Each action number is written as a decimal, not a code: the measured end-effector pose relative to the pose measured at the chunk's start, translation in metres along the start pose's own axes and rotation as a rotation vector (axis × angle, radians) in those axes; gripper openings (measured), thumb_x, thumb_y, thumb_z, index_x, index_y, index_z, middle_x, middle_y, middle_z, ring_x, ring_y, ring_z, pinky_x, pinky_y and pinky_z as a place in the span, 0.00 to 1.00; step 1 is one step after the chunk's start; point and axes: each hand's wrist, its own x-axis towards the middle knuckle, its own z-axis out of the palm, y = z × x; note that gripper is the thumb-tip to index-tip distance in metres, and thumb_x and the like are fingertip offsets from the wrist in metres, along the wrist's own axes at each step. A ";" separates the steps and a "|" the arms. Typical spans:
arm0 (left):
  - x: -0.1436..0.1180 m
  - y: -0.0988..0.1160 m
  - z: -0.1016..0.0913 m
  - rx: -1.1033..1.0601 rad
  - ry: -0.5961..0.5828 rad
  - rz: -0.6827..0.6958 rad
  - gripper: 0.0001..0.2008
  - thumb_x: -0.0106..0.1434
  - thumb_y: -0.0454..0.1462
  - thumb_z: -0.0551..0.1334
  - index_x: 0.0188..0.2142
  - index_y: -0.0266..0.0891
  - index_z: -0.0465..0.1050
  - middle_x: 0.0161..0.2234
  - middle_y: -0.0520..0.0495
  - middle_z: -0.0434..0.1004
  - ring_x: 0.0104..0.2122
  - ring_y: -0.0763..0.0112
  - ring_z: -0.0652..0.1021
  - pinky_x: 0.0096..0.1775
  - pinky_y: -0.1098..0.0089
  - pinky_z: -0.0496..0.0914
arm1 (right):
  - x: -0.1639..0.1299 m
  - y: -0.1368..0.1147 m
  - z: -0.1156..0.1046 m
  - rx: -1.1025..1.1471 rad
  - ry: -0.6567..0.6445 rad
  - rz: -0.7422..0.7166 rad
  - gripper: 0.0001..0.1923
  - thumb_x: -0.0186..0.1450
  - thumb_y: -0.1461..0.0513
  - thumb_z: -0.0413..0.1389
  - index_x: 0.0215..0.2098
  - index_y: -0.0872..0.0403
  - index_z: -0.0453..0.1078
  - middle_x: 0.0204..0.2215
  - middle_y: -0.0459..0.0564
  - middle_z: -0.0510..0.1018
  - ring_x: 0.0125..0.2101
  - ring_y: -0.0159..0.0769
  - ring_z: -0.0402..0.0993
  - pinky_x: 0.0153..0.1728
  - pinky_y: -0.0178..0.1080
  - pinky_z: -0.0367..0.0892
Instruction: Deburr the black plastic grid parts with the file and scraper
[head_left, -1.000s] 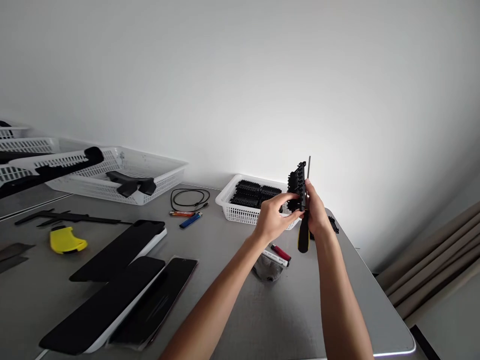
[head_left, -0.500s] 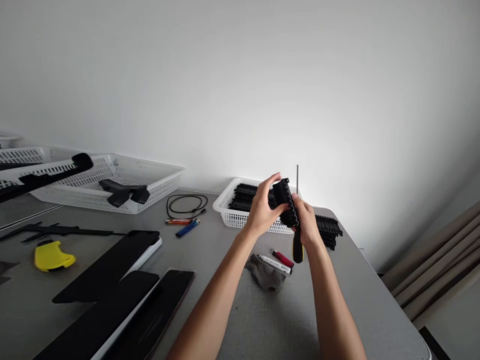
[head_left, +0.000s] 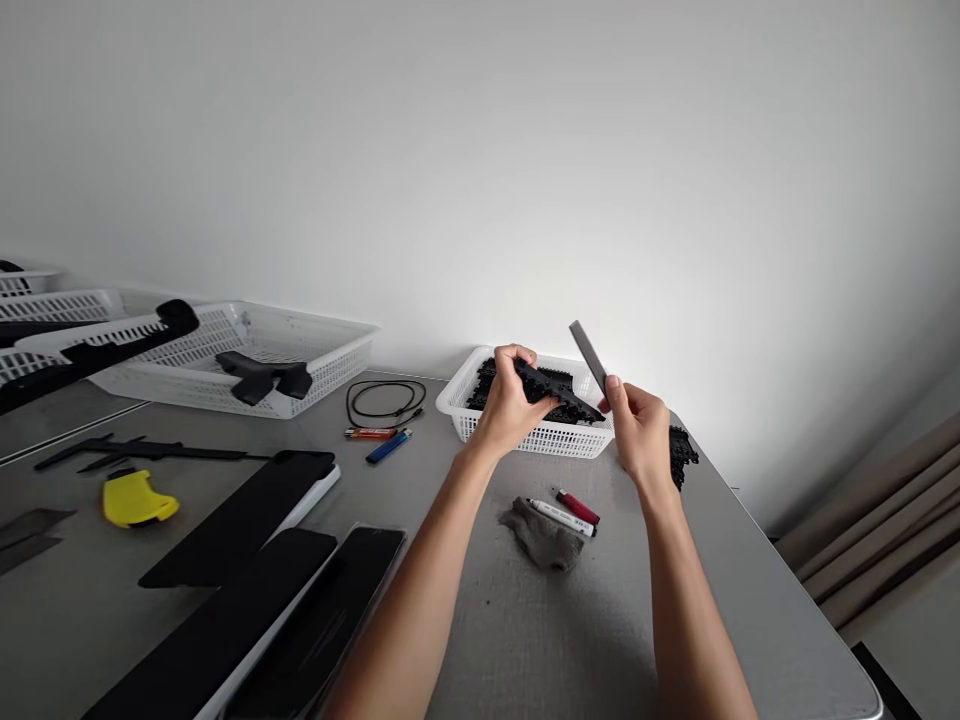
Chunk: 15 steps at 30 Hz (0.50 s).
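Observation:
My left hand (head_left: 501, 412) grips a black plastic part with a toothed edge (head_left: 561, 392), thumb below and fingers above. It is held tilted over the white basket (head_left: 574, 441), where similar black parts (head_left: 481, 384) lie. In my right hand (head_left: 639, 432) is a flat metal file (head_left: 588, 352), its blade pointing up and to the left. The handle is hidden in the palm. My right fingers are close to the part's right end; whether they touch it I cannot tell. More black toothed parts (head_left: 682, 455) lie on the table behind my right hand.
A grey cloth (head_left: 544, 540) lies before me with a white marker (head_left: 562, 517) and a red lighter (head_left: 577, 506). Leftward are a blue lighter (head_left: 388, 446), a black cable (head_left: 384, 399), a large white basket (head_left: 330, 375), a yellow tool (head_left: 139, 498) and a phone (head_left: 319, 620).
The black part has turned from upright to a flatter tilt. My right hand has moved right, and the file now leans left with its broad face showing. The view has shifted slightly.

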 end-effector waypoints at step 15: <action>0.004 0.003 -0.006 -0.024 0.069 0.028 0.27 0.48 0.25 0.64 0.40 0.46 0.51 0.38 0.51 0.61 0.39 0.71 0.67 0.41 0.68 0.65 | -0.008 -0.012 -0.014 -0.257 -0.087 -0.119 0.31 0.62 0.38 0.53 0.16 0.53 0.59 0.13 0.44 0.59 0.18 0.28 0.47 0.20 0.35 0.46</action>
